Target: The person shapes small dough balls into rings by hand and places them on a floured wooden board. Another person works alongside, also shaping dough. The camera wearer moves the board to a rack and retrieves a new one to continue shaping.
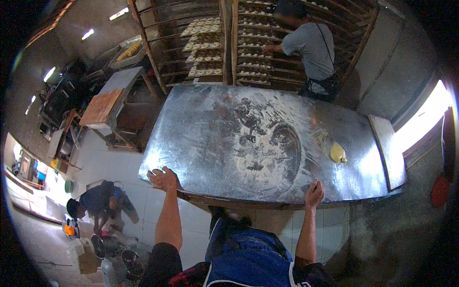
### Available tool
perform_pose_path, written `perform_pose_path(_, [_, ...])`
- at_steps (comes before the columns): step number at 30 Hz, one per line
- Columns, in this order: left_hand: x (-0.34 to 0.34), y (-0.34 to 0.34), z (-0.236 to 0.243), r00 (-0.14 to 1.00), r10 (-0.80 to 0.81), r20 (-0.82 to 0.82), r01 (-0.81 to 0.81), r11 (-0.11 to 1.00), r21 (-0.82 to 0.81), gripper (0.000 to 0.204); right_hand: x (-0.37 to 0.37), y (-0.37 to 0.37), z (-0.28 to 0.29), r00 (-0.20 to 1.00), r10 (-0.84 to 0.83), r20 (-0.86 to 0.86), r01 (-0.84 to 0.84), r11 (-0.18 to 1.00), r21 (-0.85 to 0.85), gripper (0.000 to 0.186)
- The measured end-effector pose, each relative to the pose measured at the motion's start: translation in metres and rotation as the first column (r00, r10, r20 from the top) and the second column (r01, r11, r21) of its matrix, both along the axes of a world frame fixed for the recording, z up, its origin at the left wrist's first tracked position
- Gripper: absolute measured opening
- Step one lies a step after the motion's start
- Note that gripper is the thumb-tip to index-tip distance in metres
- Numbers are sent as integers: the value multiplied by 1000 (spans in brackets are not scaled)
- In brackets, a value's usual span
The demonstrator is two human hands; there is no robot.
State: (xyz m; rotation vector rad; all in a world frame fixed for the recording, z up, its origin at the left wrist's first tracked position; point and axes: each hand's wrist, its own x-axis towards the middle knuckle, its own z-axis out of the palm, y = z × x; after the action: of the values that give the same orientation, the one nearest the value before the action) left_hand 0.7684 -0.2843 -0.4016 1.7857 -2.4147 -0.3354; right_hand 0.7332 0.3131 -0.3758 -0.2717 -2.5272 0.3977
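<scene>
A metal-topped table [196, 134] lies before me, with white flour [258, 158] smeared over its middle and a small yellow lump of dough [337, 152] toward the right. My left hand [162, 177] rests on the table's near left corner, fingers spread. Along the near edge, right of the flour, my right hand [314, 193] has its fingers curled in; I cannot make out whether they hold anything.
Wooden racks behind the table hold trays of pale shaped pieces [203, 33]. A person [311, 52] reaches into them. Another person [103, 205] bends among buckets and containers at lower left. A smaller table [100, 107] stands left. A board [385, 153] lines the right end.
</scene>
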Motion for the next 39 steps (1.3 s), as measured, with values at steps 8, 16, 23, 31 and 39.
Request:
perform_pose_path(8, [2, -2, -12, 1000, 1, -8, -1, 1000, -27, 52, 5, -3, 15, 994, 0, 113, 6, 998, -59, 24])
perform_pose_path(16, [2, -2, -15, 1000, -1, 5, 1, 998, -59, 49, 3, -6, 21, 996, -15, 87, 21, 997, -75, 22])
perform_pose_path(23, [3, -2, -17, 998, -18, -52, 13, 995, -96, 49, 4, -3, 19, 995, -2, 99, 11, 996, -86, 20])
perform_pose_path(31, [2, 3, -1, 1000, -12, -14, 11, 999, -37, 49, 4, 2, 17, 996, 12, 88, -6, 997, -71, 21])
perform_pose_path(39, [3, 5, 3, 1000, 4, -25, -4, 1000, -17, 47, 4, 1, 18, 996, 7, 87, 0, 997, -73, 25])
